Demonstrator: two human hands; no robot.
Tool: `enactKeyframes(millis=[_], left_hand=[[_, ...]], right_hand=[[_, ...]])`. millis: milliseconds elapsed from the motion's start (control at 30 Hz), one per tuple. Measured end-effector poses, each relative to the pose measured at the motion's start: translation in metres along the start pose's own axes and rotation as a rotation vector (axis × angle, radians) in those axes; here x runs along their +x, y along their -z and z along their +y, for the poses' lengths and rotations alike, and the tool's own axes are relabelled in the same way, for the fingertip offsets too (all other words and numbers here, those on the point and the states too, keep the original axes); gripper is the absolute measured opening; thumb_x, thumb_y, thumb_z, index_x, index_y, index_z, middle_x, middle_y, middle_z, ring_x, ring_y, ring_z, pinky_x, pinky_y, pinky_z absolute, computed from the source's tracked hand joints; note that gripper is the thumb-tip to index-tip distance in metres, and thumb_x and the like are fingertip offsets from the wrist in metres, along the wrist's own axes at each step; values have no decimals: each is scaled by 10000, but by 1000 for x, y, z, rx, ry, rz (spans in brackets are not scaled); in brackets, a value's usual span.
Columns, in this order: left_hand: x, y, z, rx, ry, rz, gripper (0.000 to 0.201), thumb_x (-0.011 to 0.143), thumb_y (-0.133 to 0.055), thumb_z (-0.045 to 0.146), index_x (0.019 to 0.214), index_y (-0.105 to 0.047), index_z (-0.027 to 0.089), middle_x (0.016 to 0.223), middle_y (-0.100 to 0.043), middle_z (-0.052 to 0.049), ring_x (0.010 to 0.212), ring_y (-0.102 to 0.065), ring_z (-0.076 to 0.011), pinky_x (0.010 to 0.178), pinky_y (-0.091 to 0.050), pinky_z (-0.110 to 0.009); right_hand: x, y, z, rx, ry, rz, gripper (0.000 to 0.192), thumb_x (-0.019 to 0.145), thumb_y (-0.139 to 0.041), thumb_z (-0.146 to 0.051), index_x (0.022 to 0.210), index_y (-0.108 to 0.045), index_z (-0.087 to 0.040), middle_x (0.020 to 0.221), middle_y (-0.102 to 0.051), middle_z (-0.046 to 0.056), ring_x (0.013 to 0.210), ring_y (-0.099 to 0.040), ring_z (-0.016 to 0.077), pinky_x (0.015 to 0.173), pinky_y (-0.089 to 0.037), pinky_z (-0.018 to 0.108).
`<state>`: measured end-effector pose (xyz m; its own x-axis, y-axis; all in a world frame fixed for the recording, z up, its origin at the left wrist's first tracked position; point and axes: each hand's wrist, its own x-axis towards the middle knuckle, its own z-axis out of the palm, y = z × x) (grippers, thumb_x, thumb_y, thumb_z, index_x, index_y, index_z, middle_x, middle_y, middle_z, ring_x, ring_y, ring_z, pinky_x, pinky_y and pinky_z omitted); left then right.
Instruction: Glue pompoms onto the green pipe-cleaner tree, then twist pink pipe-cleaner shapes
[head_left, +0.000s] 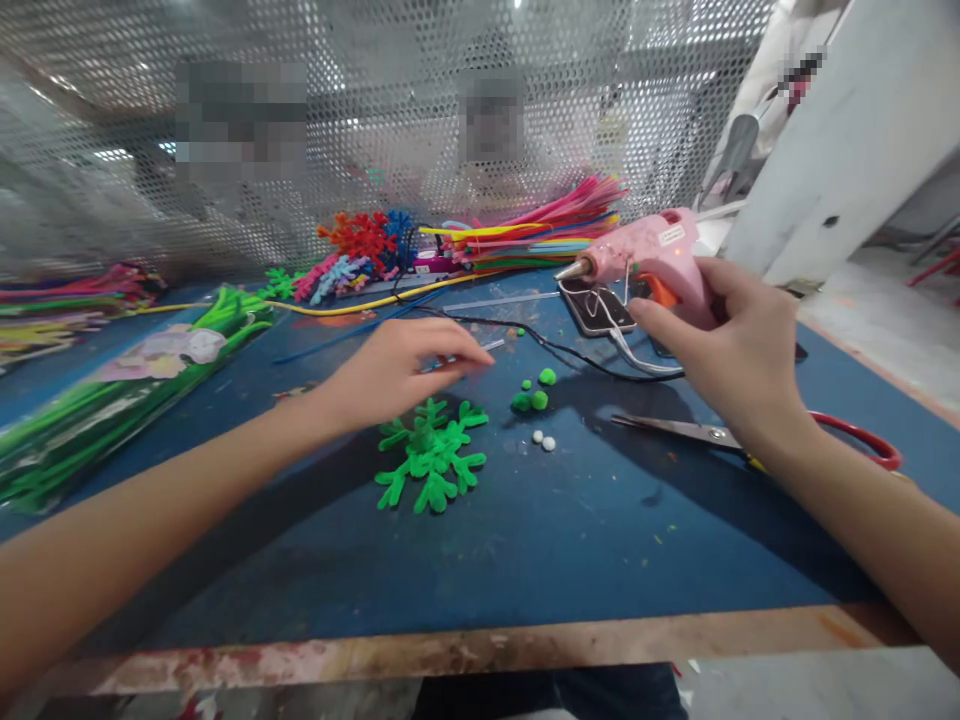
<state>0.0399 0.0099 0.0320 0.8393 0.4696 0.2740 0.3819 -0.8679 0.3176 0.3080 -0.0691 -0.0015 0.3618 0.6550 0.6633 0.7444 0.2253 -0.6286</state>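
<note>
— Left hand?
— Hovered low over the blue table, just above the green pipe-cleaner shape. Fingers half curled, thumb and fingertips pinched together on something thin and pale; couldn't tell what, too blurred.

— And the right hand?
— Wrapped round the grip of a pink glue gun, held up off the table. Fist closed on the handle, index finger stretched forward along the underside near the orange trigger. Nozzle aimed left, toward the other hand but well apart from it.

— Where did the green shape lie?
— Flat on the table, between the two forearms, nearer the left one. Branched like a snowflake, several stubby arms.

— Anything close by?
— Three green pom-poms just right of it, two small white ones below those. Red-handled scissors partly hidden under the right wrist, blades pointing left. A phone under the gun's nozzle, with a black cord trailing across the table.

— Further back?
— Finished shapes in red, blue, pink and green by the perforated metal screen. A fanned bundle of coloured pipe cleaners next to them. A packet of green pipe cleaners at the left edge. Two people seated behind the screen.
</note>
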Motion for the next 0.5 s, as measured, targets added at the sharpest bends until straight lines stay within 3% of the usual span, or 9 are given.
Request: enactKeyframes(millis=[133,233,367,500], left_hand=[[36,-27,-8,32,-46,-223,232,874,-506,233,1051,-648,188,959,-650,-51,842,-597,-143,720,-428,-225],[53,-43,-19,35,3,-339,206,828,-554,239,986,-659,159,891,-639,-54,750,-583,-138,611,-402,-202],[61,-49,-23,28,33,-389,148,819,-550,242,847,-659,147,781,-627,-27,658,-552,-117,575,-367,-197],[52,-40,-17,24,97,-317,149,813,-542,244,796,-658,152,707,-632,-5,608,-544,-106,561,-362,-198]], right_hand=[[1,-3,1,1,14,3,238,684,-684,-377,798,-623,-177,599,-424,-49,550,-349,94,499,-283,251],[3,-3,2,-31,36,0,231,690,-674,-384,817,-627,-196,616,-458,-32,555,-383,114,501,-311,259],[3,-3,2,-44,49,-12,228,705,-659,-415,803,-616,-213,616,-470,-19,557,-401,129,500,-330,267],[3,-3,3,-43,46,-12,243,700,-664,-421,812,-616,-211,622,-474,-22,555,-401,125,498,-328,265]])
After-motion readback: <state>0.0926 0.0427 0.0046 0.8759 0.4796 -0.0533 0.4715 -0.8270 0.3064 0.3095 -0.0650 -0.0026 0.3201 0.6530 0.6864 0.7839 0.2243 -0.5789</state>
